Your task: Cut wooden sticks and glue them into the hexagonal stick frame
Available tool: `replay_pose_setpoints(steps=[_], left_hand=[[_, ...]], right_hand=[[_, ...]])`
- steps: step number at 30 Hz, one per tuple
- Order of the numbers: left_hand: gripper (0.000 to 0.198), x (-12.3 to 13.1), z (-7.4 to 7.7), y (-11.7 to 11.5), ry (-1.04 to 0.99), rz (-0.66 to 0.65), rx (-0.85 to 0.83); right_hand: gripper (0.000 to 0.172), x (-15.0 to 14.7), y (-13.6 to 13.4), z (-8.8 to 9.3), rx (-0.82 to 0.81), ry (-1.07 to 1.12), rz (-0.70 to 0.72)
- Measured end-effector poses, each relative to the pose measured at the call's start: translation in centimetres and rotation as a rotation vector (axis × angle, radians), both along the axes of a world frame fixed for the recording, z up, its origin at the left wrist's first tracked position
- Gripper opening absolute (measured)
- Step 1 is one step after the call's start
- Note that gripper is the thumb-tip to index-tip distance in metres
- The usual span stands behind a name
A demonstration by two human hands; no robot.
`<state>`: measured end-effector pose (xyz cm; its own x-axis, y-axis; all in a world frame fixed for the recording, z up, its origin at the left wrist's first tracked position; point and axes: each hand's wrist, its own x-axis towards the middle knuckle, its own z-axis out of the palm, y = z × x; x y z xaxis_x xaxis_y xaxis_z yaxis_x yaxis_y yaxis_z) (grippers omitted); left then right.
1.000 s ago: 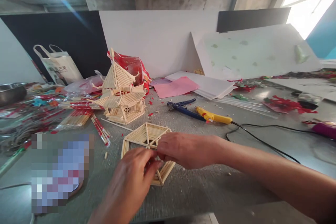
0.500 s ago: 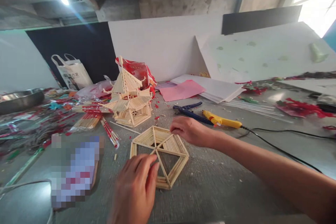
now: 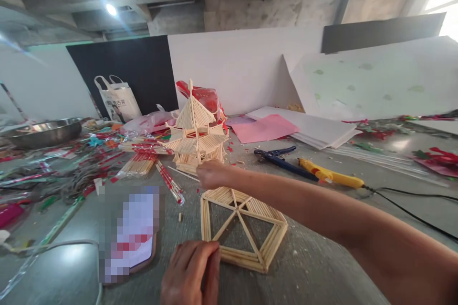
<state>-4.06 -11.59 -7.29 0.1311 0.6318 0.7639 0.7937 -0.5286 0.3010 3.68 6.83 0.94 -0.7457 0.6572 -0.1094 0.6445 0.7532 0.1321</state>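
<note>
On the worktop [image 3: 315, 274], directly before the person, lies a hexagonal stick frame [image 3: 236, 210]; its spokes meet at a central hub, far sections filled with parallel sticks, near sections open. Left hand [image 3: 190, 269]: located at the frame's near-left corner, fingers bent and close together; whether they grip the corner cannot be determined. Right hand [image 3: 212, 175]: located beyond the frame's far-left edge, fingers curled inward; opening and contents are hidden. The right forearm crosses above the frame's far side. Behind the right hand stands a stick pagoda [image 3: 196, 140]. Left of the frame: a phone [image 3: 138, 233], partly pixelated. Right of the pagoda: a blue-handled cutter [image 3: 282, 162] beside a yellow glue gun [image 3: 332, 175].
</note>
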Motion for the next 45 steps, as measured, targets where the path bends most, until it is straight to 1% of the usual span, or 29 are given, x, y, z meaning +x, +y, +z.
replay_pose_setpoints(steps=[1, 3, 5, 7, 10, 12, 13, 15, 16, 17, 20, 23, 26, 29, 31, 33, 35, 37, 39, 41, 42, 43, 44, 45], left_hand=[[0.012, -0.1, -0.2, 0.1, -0.013, -0.002, -0.030], [0.012, -0.1, -0.3, 0.2, -0.022, -0.006, -0.073], [0.014, 0.0, -0.3, 0.4, 0.007, 0.004, -0.080], [0.016, 0.2, -0.1, 0.5, 0.070, 0.041, -0.062], [0.019, 0.2, 0.6, 0.4, 0.178, 0.125, -0.064], [0.023, 0.0, 0.8, 0.0, 0.231, 0.170, -0.083], [0.025, -0.2, 0.8, -0.3, 0.250, 0.187, -0.089], [0.027, -0.4, 0.7, -0.9, 0.271, 0.212, -0.108], [0.028, -0.5, 0.6, -1.1, 0.274, 0.219, -0.124], [0.027, -0.5, 0.5, -1.3, 0.275, 0.221, -0.144], [0.021, -0.5, 0.5, -1.5, 0.272, 0.216, -0.213], [0.020, -0.9, 0.7, -1.1, 0.279, 0.208, -0.265], [0.022, -2.1, 0.8, -0.4, 0.300, 0.203, -0.285], [0.023, -3.2, 0.8, 0.0, 0.312, 0.218, -0.280], [0.023, -3.3, 1.0, 0.0, 0.310, 0.232, -0.259], [0.022, -2.8, 1.7, 0.0, 0.297, 0.246, -0.183], [0.024, -1.8, 3.1, 0.1, 0.270, 0.253, -0.049], [0.031, -0.7, 4.8, 0.8, 0.257, 0.247, 0.081], [0.037, 0.3, 6.4, 1.9, 0.310, 0.225, 0.127], [0.035, 1.2, 7.5, 3.3, 0.400, 0.192, 0.082], [0.029, 1.5, 7.8, 3.9, 0.438, 0.166, 0.030], [0.020, 1.9, 8.0, 4.4, 0.467, 0.146, -0.021], [0.016, 2.4, 8.1, 4.9, 0.495, 0.127, -0.078], [0.019, 2.8, 8.2, 5.3, 0.514, 0.114, -0.118]], right_hand=[[0.021, -0.9, 0.1, -0.2, -0.012, -0.024, 0.018], [0.019, -1.7, 0.2, -0.3, -0.017, -0.046, 0.047], [0.019, -1.4, 0.2, 0.1, 0.004, -0.035, 0.064], [0.019, 0.0, -0.2, 1.0, 0.043, -0.002, 0.062], [0.017, 4.0, -1.2, 2.9, 0.087, 0.045, 0.033], [0.012, 7.6, -2.2, 3.7, 0.052, 0.115, -0.014], [0.010, 9.5, -2.7, 3.7, 0.025, 0.161, -0.036], [0.011, 13.1, -4.0, 3.2, -0.042, 0.208, -0.134], [0.012, 14.7, -4.7, 2.6, -0.057, 0.219, -0.191], [0.013, 16.0, -5.4, 1.9, -0.076, 0.241, -0.217], [0.015, 18.4, -7.5, 0.0, -0.128, 0.314, -0.284], [0.016, 18.6, -9.1, -0.9, -0.183, 0.396, -0.310], [0.016, 17.9, -10.2, -1.2, -0.239, 0.445, -0.314], [0.015, 17.5, -10.8, -1.6, -0.292, 0.487, -0.284], [0.013, 17.6, -10.8, -1.8, -0.281, 0.505, -0.270], [0.013, 17.9, -10.6, -1.7, -0.236, 0.508, -0.257], [0.013, 18.2, -10.3, -1.0, -0.208, 0.491, -0.219], [0.013, 18.4, -10.1, 0.3, -0.213, 0.460, -0.150], [0.014, 18.5, -9.9, 2.0, -0.231, 0.433, -0.074], [0.016, 18.7, -9.6, 3.3, -0.233, 0.415, -0.028], [0.016, 18.9, -9.4, 3.7, -0.224, 0.409, -0.024], [0.016, 19.1, -9.1, 3.9, -0.211, 0.406, -0.031], [0.017, 19.4, -8.7, 3.8, -0.190, 0.411, -0.053], [0.017, 19.7, -8.2, 3.6, -0.163, 0.429, -0.082]])
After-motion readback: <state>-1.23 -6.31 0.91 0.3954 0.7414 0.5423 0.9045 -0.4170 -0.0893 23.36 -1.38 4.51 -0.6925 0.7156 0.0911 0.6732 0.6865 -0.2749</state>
